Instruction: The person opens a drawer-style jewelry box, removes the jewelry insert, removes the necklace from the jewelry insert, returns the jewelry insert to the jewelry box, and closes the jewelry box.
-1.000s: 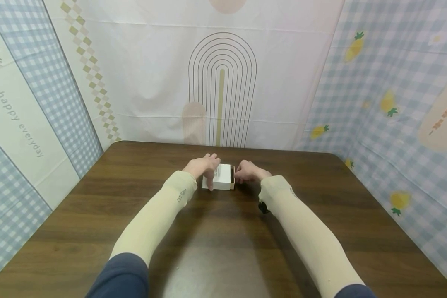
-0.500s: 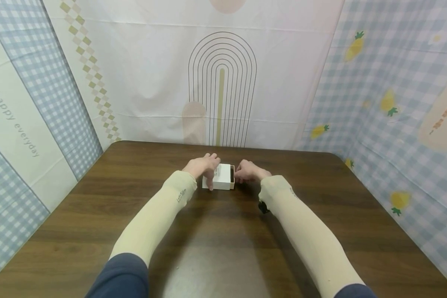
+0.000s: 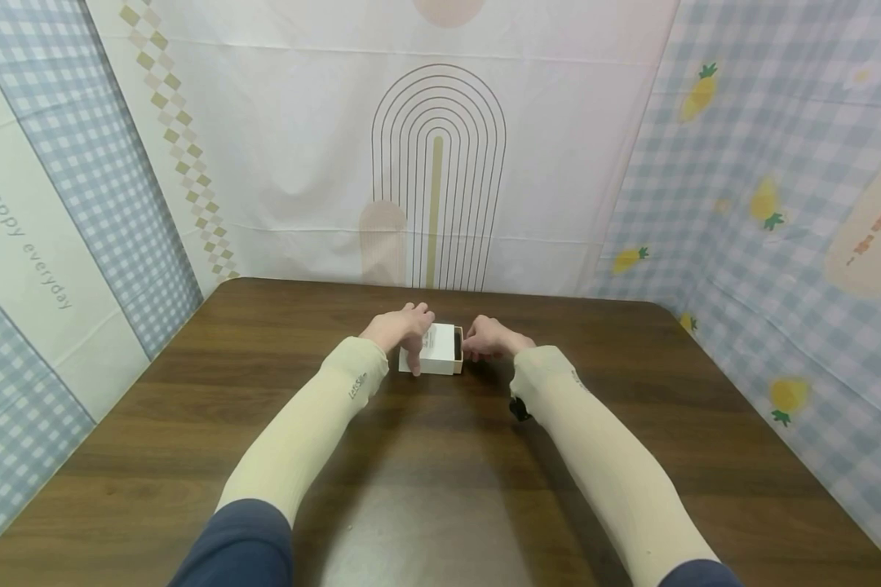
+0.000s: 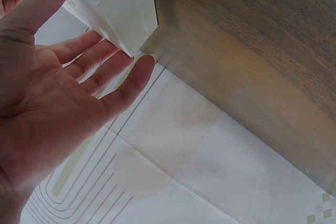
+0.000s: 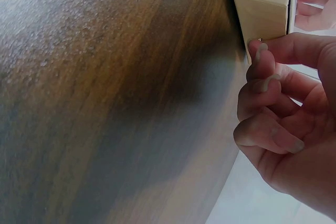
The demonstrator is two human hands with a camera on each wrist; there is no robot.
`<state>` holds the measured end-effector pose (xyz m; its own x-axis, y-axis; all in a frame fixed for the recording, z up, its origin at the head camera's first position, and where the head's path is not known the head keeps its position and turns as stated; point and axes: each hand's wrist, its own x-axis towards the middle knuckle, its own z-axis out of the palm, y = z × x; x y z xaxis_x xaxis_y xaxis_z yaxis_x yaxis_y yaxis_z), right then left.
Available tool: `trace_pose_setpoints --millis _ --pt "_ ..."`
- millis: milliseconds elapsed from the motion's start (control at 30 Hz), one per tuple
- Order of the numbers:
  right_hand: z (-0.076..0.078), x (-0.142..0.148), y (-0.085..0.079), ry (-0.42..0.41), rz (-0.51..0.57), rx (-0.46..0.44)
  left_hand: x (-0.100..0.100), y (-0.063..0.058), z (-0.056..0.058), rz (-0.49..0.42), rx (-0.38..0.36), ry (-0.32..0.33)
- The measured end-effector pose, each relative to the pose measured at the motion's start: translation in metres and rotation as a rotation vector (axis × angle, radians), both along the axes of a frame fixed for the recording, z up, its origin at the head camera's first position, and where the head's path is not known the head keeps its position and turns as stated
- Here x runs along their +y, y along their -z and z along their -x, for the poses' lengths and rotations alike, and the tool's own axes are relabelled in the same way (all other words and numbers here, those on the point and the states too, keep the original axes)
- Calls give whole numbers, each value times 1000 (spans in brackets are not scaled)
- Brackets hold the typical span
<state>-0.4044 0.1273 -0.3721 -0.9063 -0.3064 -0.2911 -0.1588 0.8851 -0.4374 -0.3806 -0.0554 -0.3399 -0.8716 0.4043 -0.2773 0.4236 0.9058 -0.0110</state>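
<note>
A white cardboard box sleeve with small print on top lies on the table, well away from me. My left hand spans its left part, thumb on the near side and fingers toward the far side. From the sleeve's right end a tan inner tray sticks out a little, something dark showing inside it. My right hand pinches the tray's outer end. In the right wrist view, the fingertips sit at the low edge of the tan end panel, with the other fingers curled.
The brown wooden table carries the box toward its back edge. Behind it hangs a white printed cloth, with blue checked cloth at the right side. A black item is worn at my right wrist.
</note>
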Motion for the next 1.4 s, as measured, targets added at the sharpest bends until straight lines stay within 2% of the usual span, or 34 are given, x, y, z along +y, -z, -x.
trace_pose_setpoints --millis 733,1067,1400 --pt "1 1 0 6 -5 -5 0 2 2 -13 -4 -1" --pt "0 2 -3 -5 5 -40 1 2 4 1 -7 11" --pt "-1 1 -1 5 0 -12 1 2 5 18 -3 17"
